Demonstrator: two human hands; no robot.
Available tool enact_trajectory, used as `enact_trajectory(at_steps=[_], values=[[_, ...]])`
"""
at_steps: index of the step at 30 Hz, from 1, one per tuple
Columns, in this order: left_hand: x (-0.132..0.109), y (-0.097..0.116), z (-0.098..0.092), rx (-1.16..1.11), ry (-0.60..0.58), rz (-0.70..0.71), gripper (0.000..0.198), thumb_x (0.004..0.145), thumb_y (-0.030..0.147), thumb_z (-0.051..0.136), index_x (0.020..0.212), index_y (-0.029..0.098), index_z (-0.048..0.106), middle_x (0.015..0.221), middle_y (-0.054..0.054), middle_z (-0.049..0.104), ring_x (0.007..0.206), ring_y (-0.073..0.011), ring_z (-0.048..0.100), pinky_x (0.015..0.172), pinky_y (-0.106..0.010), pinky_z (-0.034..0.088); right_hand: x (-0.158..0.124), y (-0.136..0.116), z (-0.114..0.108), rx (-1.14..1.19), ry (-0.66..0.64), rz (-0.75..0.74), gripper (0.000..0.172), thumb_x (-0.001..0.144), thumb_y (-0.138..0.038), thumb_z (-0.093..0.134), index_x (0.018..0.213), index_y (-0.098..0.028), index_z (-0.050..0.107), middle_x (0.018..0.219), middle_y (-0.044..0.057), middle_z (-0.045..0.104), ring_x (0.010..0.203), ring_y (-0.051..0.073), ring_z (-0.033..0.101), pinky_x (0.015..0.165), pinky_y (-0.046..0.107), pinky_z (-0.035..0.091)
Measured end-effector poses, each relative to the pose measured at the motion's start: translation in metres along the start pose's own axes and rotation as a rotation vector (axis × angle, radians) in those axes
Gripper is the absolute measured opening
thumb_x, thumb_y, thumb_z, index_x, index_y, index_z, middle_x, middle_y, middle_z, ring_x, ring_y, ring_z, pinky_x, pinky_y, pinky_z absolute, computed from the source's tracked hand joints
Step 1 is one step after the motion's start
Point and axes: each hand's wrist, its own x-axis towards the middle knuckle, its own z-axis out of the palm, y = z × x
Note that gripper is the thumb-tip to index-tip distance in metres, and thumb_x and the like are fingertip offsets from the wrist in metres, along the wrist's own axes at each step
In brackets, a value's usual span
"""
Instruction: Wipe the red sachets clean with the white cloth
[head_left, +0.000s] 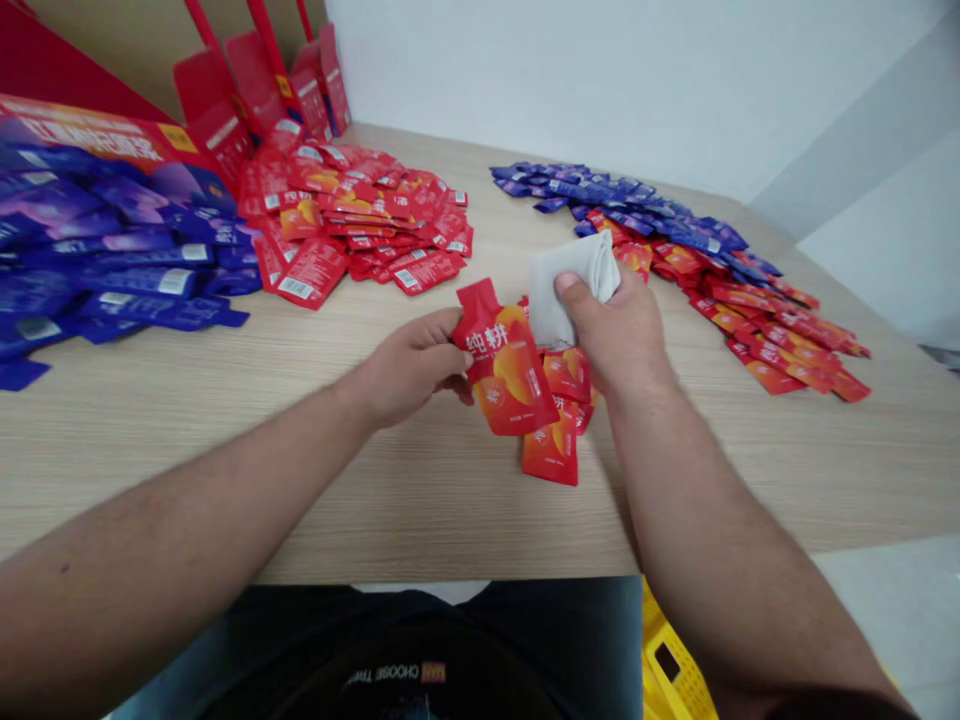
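Note:
Between its thumb and fingers, my left hand (416,368) grips a red pouch (506,365) with orange fruit pictures and white lettering, tilted above the table. My right hand (622,325) is closed on a folded white cloth (559,285), its thumb pressed on the front. Below the cloth, a few more red pouches (553,450) overlap on the table; the held pouch partly covers them.
A heap of red pouches (375,215) lies at the back left, beside a pile of blue pouches (127,250). Red cartons (262,85) stand behind them. On the right, rows of blue pouches (622,195) and red pouches (780,335) spread across the wooden table (360,520). Something yellow (675,660) is below the front edge.

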Motion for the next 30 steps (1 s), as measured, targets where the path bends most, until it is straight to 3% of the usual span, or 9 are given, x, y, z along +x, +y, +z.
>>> enact_trajectory(at_steps=[4,7,12,17,23,27,30], values=[[0.004,-0.001,-0.004,-0.286,0.116,-0.026,0.017,0.074,0.017,0.063,0.090,0.019,0.059,0.072,0.001,0.065,0.056,-0.0135,0.062,0.049,-0.025,0.053,-0.013,-0.009,0.006,0.386,-0.321,0.052,0.047,0.079,-0.063,0.068,0.105,-0.025,0.062,0.095,0.003,0.071,0.082,0.023,0.068,0.073,0.039,0.054],[0.007,-0.005,0.002,-0.336,0.153,-0.098,0.016,0.078,0.018,0.063,0.093,0.019,0.062,0.074,-0.001,0.067,0.060,-0.0150,0.065,0.055,-0.029,0.056,-0.027,-0.022,0.012,0.406,-0.477,0.044,0.046,0.077,-0.064,0.070,0.101,-0.025,0.062,0.090,0.001,0.071,0.079,0.022,0.066,0.070,0.036,0.052],[0.008,-0.011,0.019,-0.383,0.199,-0.140,0.011,0.078,0.024,0.064,0.083,0.015,0.065,0.079,-0.006,0.071,0.075,-0.0214,0.070,0.076,-0.038,0.059,-0.036,-0.030,0.019,0.086,-0.411,-0.093,0.041,0.076,-0.059,0.073,0.090,-0.023,0.060,0.078,-0.001,0.064,0.071,0.018,0.057,0.063,0.031,0.044],[0.009,-0.014,0.019,-0.273,0.314,-0.048,0.009,0.073,0.022,0.069,0.077,0.017,0.062,0.069,-0.001,0.066,0.064,-0.0158,0.064,0.068,-0.032,0.058,-0.038,-0.033,0.020,-0.148,-0.307,-0.166,0.036,0.080,-0.057,0.068,0.081,-0.024,0.053,0.076,0.000,0.060,0.073,0.019,0.055,0.065,0.033,0.040],[0.003,-0.004,0.022,-0.218,0.479,0.033,0.009,0.085,0.027,0.057,0.087,0.022,0.051,0.075,0.002,0.065,0.068,-0.0143,0.065,0.060,-0.027,0.055,-0.033,-0.031,0.017,-0.245,-0.139,-0.155,0.031,0.084,-0.054,0.063,0.081,-0.024,0.052,0.079,0.002,0.061,0.076,0.022,0.056,0.065,0.034,0.041],[-0.001,-0.001,0.023,-0.174,0.378,0.090,0.019,0.089,0.037,0.057,0.087,0.021,0.048,0.082,0.000,0.066,0.071,-0.0143,0.066,0.061,-0.028,0.056,-0.029,-0.029,0.014,-0.287,-0.074,-0.168,0.031,0.084,-0.052,0.063,0.080,-0.025,0.050,0.079,0.002,0.060,0.079,0.023,0.056,0.067,0.034,0.042],[0.000,-0.005,0.020,-0.084,0.383,0.107,0.019,0.083,0.030,0.065,0.087,0.020,0.050,0.079,0.002,0.065,0.067,-0.0131,0.064,0.060,-0.028,0.056,-0.030,-0.030,0.014,-0.304,-0.083,-0.186,0.031,0.083,-0.052,0.064,0.080,-0.024,0.050,0.083,0.003,0.062,0.081,0.023,0.056,0.069,0.035,0.042]])
